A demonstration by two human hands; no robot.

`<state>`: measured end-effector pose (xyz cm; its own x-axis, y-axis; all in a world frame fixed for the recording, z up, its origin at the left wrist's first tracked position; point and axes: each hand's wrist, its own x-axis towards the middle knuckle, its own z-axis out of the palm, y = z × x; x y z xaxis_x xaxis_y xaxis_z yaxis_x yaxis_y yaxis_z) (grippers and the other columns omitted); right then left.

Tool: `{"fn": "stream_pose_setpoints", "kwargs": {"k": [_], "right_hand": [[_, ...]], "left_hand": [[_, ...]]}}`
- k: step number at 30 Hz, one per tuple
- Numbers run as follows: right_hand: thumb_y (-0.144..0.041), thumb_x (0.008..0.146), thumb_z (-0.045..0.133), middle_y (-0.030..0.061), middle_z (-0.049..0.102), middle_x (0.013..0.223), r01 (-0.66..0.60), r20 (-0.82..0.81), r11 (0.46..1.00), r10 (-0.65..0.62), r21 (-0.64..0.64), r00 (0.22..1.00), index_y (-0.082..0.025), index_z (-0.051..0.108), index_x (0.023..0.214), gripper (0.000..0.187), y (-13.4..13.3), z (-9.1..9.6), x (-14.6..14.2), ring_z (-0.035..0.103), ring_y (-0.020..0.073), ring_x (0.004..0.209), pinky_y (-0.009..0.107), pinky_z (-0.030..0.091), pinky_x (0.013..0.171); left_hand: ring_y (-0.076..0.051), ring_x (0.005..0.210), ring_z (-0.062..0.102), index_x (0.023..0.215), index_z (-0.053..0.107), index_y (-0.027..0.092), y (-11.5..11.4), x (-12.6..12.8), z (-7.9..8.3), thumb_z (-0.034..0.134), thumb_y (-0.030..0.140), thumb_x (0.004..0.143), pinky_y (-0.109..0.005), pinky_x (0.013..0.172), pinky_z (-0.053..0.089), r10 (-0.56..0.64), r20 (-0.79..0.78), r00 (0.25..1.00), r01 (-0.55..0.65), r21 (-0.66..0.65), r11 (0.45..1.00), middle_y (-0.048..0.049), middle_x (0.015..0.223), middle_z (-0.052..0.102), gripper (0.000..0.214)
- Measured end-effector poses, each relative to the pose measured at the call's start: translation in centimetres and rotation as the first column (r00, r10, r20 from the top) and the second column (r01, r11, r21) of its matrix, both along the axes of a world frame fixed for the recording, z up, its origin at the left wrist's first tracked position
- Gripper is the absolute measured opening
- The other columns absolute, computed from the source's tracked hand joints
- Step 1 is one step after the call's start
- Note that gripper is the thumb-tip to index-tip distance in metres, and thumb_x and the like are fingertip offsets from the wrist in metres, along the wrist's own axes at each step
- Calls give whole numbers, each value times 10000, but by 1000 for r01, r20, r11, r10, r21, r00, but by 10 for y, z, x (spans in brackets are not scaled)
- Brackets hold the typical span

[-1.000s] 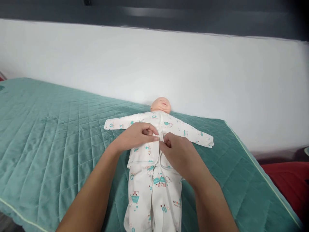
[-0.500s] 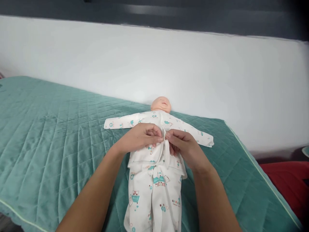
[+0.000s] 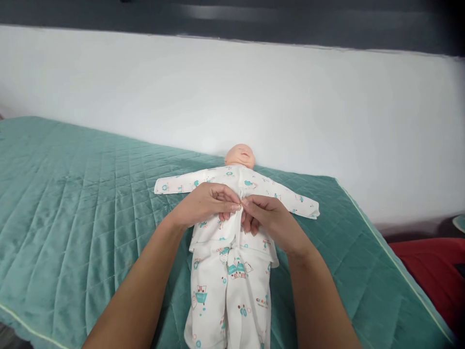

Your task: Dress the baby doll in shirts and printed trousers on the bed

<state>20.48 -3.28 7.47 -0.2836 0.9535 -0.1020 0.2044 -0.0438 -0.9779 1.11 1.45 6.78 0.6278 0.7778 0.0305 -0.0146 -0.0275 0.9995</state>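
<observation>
A baby doll (image 3: 240, 156) lies on its back on a teal quilted bed cover (image 3: 80, 194), arms spread, dressed in a white printed shirt (image 3: 254, 186) and matching trousers (image 3: 232, 291). My left hand (image 3: 205, 206) and my right hand (image 3: 271, 218) meet over the doll's chest. Both pinch the shirt's front edges together at the middle seam, fingertips touching. What lies between the fingers is too small to name beyond the cloth.
A white wall (image 3: 232, 97) runs right behind the doll's head. The cover's right edge (image 3: 378, 242) drops off to a red surface (image 3: 432, 271). The near left edge (image 3: 22, 320) of the cover is piped in pale green.
My right hand moved up and left to meet the left hand at the chest. The loose shirt flap seen before now lies flat, with the front edges drawn together.
</observation>
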Motion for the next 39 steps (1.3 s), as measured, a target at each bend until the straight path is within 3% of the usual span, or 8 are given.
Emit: {"fn": "stream_pose_setpoints", "kwargs": {"k": [9, 15, 20, 23, 28, 39], "right_hand": [[-432, 931, 540, 21, 701, 750, 57, -145, 998, -61, -32, 988, -205, 570, 857, 241, 3, -5, 0, 675, 143, 621, 213, 476, 487], [-444, 935, 531, 17, 695, 741, 64, -153, 998, -67, -26, 986, -212, 545, 870, 242, 2, -5, 0, 708, 163, 667, 200, 473, 480], [-447, 945, 512, 37, 722, 779, 59, -143, 998, -64, -34, 988, -212, 533, 885, 243, 2, -4, 0, 711, 167, 667, 203, 471, 483], [-450, 942, 515, 47, 735, 794, 63, -149, 997, -68, -42, 986, -210, 527, 882, 248, 2, -3, -1, 705, 158, 653, 200, 466, 483], [-476, 931, 524, 58, 744, 825, 64, -145, 997, -71, -50, 987, -212, 529, 892, 267, 2, -3, 0, 703, 161, 672, 211, 477, 497], [-492, 907, 553, 56, 751, 847, 70, -136, 996, -76, -52, 988, -214, 561, 874, 280, 1, -2, -2, 681, 142, 642, 214, 462, 490]], "left_hand": [[-110, 614, 615, 835, 668, 140, -2, 4, -1, 716, 290, 778, -238, 601, 530, 52, -38, 998, -51, 30, 998, -9, 674, 649, 168], [-125, 653, 637, 858, 665, 157, -5, 4, 4, 733, 314, 745, -233, 608, 522, 37, -132, 991, -33, 37, 999, -16, 722, 676, 206], [-108, 645, 622, 856, 670, 179, -8, 3, 6, 648, 211, 755, -211, 607, 496, 80, -200, 976, -57, 116, 992, 8, 711, 672, 108], [-111, 647, 626, 873, 685, 181, -8, 2, 6, 599, 149, 729, -212, 618, 501, 91, -223, 971, -62, 133, 989, 15, 693, 669, 171], [-125, 639, 640, 911, 701, 177, -5, 0, 3, 565, 133, 710, -236, 629, 521, 78, -217, 973, -55, 106, 993, 10, 698, 671, 247], [-106, 590, 596, 838, 638, 181, -6, 1, 3, 559, 126, 691, -223, 591, 495, 81, -177, 981, -61, 115, 991, 25, 651, 620, 176]]}}
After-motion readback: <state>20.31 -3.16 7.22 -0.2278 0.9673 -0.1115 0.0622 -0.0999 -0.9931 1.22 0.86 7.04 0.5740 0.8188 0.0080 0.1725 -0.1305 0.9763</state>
